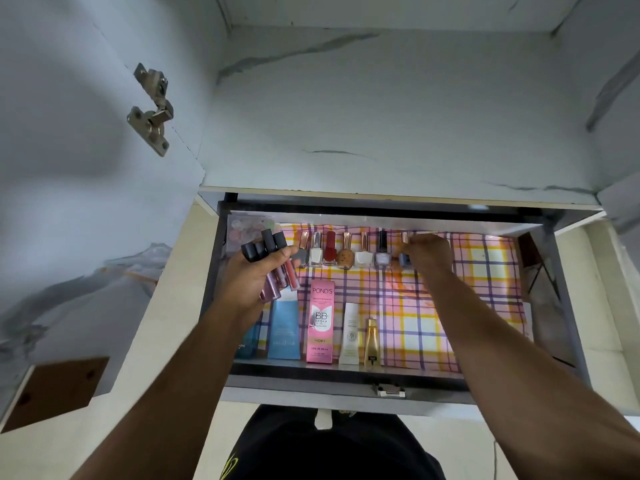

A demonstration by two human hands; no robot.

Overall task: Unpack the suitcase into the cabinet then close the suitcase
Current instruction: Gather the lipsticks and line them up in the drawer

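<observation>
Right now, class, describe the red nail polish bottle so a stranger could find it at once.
Start at the open drawer lined with checked cloth. Along its back edge stands a row of nail polish bottles. The red bottle is third from the left, the only one with a red cap.

Cabinet drawer [568, 306] pulled open, lined with a pink, yellow and purple checked cloth [467, 289]. Left hand [252, 282] grips a bunch of lip gloss tubes [277, 268], black caps up, over the drawer's left end. Right hand [429, 254] at the back row, fingers [410, 252] pinching a blue nail polish bottle [404, 259], last in a line of upright nail polish bottles [346, 252]. Front row, lying flat: two blue tubes [284, 330], pink Pond's BB cream box [321, 323], white tube [350, 336], gold tube [371, 341].
</observation>
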